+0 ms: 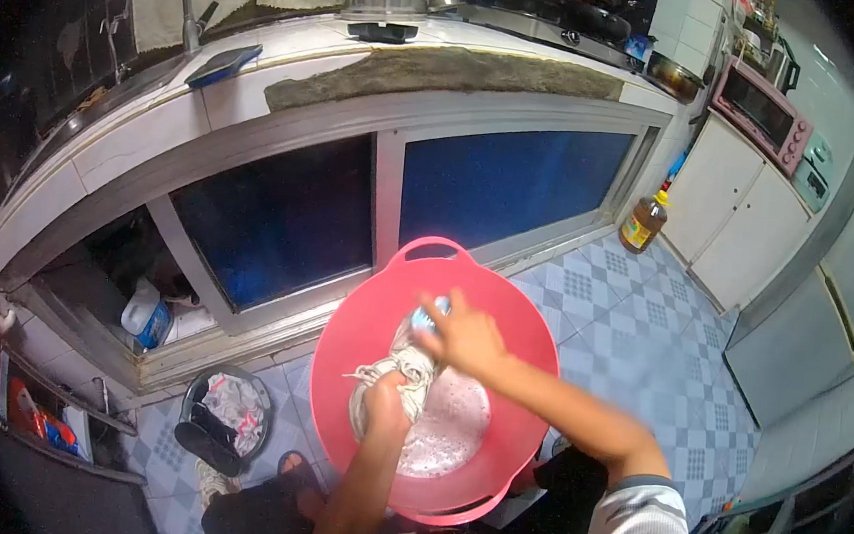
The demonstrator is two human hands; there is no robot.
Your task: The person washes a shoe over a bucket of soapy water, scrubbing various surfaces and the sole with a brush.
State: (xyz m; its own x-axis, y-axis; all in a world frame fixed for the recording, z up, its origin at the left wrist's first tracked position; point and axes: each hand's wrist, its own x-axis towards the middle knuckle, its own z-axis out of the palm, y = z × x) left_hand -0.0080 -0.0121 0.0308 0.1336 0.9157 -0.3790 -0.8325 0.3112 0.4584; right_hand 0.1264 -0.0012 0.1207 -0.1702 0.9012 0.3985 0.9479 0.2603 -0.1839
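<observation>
A large pink tub (530, 360) with two handles stands on the tiled floor, with foamy water (450, 424) in its bottom. My left hand (388, 403) is closed on a bundle of off-white mop strands (416, 379) inside the tub. Above and to the right of it, my right hand (463, 338) is over the bundle's upper end, beside a small light blue and white piece (430, 314). The fingers of my right hand are slightly blurred, and whether they grip that piece is unclear.
A bin (191, 436) with a liner stands left of the tub, near a foot in a sandal. Sliding cabinet doors (513, 189) run behind the tub under the counter. An oil bottle (643, 224) stands on the floor at the back right, by a white cabinet (719, 195).
</observation>
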